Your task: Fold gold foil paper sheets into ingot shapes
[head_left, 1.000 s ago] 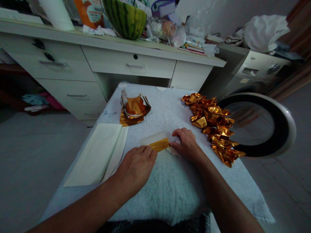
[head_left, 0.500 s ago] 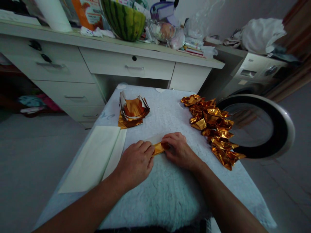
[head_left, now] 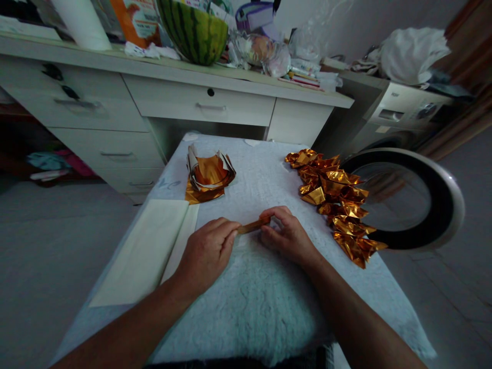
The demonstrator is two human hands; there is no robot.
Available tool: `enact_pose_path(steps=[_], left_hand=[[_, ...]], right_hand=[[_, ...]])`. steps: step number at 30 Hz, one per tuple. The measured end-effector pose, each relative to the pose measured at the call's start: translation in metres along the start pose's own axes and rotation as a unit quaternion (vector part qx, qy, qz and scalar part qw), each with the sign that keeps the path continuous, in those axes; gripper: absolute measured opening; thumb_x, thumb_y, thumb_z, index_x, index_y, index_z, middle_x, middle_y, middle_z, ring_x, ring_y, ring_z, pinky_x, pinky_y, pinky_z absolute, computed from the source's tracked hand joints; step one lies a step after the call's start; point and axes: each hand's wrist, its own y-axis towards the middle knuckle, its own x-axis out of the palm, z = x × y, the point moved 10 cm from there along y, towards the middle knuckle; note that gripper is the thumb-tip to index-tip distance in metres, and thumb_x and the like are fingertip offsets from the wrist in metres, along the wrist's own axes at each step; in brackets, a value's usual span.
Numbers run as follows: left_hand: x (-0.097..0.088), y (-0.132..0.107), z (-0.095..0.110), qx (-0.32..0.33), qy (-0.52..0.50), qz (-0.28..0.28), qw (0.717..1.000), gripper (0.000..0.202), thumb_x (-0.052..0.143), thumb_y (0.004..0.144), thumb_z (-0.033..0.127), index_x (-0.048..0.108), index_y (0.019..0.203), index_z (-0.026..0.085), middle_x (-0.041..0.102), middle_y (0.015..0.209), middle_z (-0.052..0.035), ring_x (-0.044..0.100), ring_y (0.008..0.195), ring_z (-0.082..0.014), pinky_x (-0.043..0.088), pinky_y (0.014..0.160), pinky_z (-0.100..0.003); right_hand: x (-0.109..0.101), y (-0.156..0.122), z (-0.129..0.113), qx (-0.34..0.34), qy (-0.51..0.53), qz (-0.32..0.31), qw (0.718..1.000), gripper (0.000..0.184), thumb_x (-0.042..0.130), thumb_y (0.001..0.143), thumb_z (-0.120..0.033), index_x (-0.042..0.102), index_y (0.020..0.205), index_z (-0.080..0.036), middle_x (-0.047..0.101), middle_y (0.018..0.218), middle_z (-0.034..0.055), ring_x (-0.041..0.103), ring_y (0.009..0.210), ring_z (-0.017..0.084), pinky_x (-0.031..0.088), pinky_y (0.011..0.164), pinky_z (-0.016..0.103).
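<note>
A narrow folded strip of gold foil paper [head_left: 251, 226] stretches between my two hands, just above the cloth. My left hand [head_left: 209, 251] pinches its left end between thumb and fingers. At the other end, my right hand [head_left: 286, 233] grips the strip with its thumb and forefinger. Beyond my left hand stands a curled stack of gold foil sheets [head_left: 209, 171], with pale undersides showing at the edges. To the right lies a row of folded gold foil pieces [head_left: 334, 195]. Folded pale paper sheets [head_left: 144, 246] lie beside my left forearm.
A light cloth [head_left: 261, 302] covers the low table. Behind it, a white desk [head_left: 207, 105] with drawers bears a cut watermelon [head_left: 192, 33] and plastic bags. The open round door [head_left: 442, 200] of a washing machine [head_left: 400, 105] reaches close to the table's right side.
The foil strip has been lifted and tilted, and now looks narrower. My left hand has shifted slightly left, showing more of the strip; my right fingers have opened out somewhat around its end.
</note>
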Motion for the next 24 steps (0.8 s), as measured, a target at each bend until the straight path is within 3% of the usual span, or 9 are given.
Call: enact_pose_path(steps=[2, 4, 7, 10, 15, 20, 24], left_hand=[[-0.003, 0.002, -0.006, -0.043, -0.061, 0.002, 0.997, 0.023, 0.046, 0.096, 0.022, 0.068, 0.101, 0.017, 0.069, 0.092, -0.0036, 0.065, 0.085, -0.0179, 0.049, 0.077, -0.031], [-0.001, 0.003, -0.014, -0.097, -0.131, -0.006, 0.987, 0.022, 0.048, 0.094, 0.024, 0.068, 0.102, 0.019, 0.07, 0.093, -0.0024, 0.066, 0.086, -0.0174, 0.049, 0.077, -0.03], [0.011, 0.003, -0.025, -0.172, -0.257, -0.034, 0.95, 0.021, 0.051, 0.092, 0.028, 0.066, 0.103, 0.018, 0.071, 0.096, -0.0024, 0.067, 0.085, -0.0177, 0.051, 0.079, -0.031], [0.023, 0.0, -0.031, -0.219, -0.351, -0.055, 0.909, 0.02, 0.053, 0.09, 0.03, 0.063, 0.101, 0.017, 0.072, 0.097, -0.0037, 0.069, 0.088, -0.019, 0.053, 0.082, -0.033], [0.035, -0.004, -0.033, -0.241, -0.41, -0.072, 0.877, 0.02, 0.056, 0.088, 0.03, 0.062, 0.101, 0.017, 0.072, 0.098, -0.0053, 0.07, 0.091, -0.0203, 0.054, 0.085, -0.036], [0.04, -0.005, -0.03, -0.232, -0.41, -0.094, 0.877, 0.019, 0.059, 0.084, 0.027, 0.062, 0.101, 0.017, 0.072, 0.096, -0.0048, 0.069, 0.09, -0.0197, 0.053, 0.082, -0.034], [0.04, -0.005, -0.029, -0.219, -0.379, -0.106, 0.893, 0.017, 0.059, 0.083, 0.026, 0.063, 0.098, 0.017, 0.071, 0.093, -0.0034, 0.067, 0.088, -0.0194, 0.051, 0.081, -0.033]], right_hand=[[-0.002, 0.001, 0.005, 0.028, 0.084, 0.007, 0.996, 0.01, 0.061, 0.087, -0.029, 0.064, 0.093, -0.021, 0.064, 0.089, 0.0032, 0.058, 0.089, 0.019, 0.045, 0.084, 0.035], [0.002, 0.0, 0.01, 0.058, 0.178, -0.006, 0.982, 0.015, 0.063, 0.087, -0.035, 0.063, 0.089, -0.021, 0.062, 0.083, 0.0017, 0.058, 0.08, 0.017, 0.046, 0.077, 0.032], [0.009, -0.004, 0.011, 0.09, 0.282, -0.025, 0.955, 0.023, 0.067, 0.085, -0.043, 0.062, 0.091, -0.021, 0.063, 0.083, 0.0016, 0.058, 0.076, 0.016, 0.047, 0.071, 0.029], [0.014, -0.008, 0.007, 0.098, 0.322, -0.029, 0.941, 0.028, 0.072, 0.082, -0.045, 0.062, 0.095, -0.022, 0.065, 0.088, 0.0023, 0.061, 0.081, 0.017, 0.049, 0.071, 0.029], [0.014, -0.011, 0.001, 0.1, 0.308, -0.003, 0.946, 0.023, 0.07, 0.083, -0.044, 0.062, 0.09, -0.023, 0.064, 0.081, 0.0004, 0.059, 0.073, 0.015, 0.047, 0.065, 0.027], [0.003, -0.01, -0.009, 0.056, 0.222, 0.042, 0.973, 0.013, 0.067, 0.084, -0.035, 0.06, 0.084, -0.023, 0.06, 0.077, -0.0005, 0.056, 0.072, 0.015, 0.047, 0.065, 0.027], [-0.007, -0.009, -0.029, -0.022, 0.137, 0.069, 0.988, 0.006, 0.062, 0.085, -0.028, 0.06, 0.083, -0.023, 0.06, 0.079, 0.001, 0.057, 0.077, 0.016, 0.047, 0.069, 0.031]])
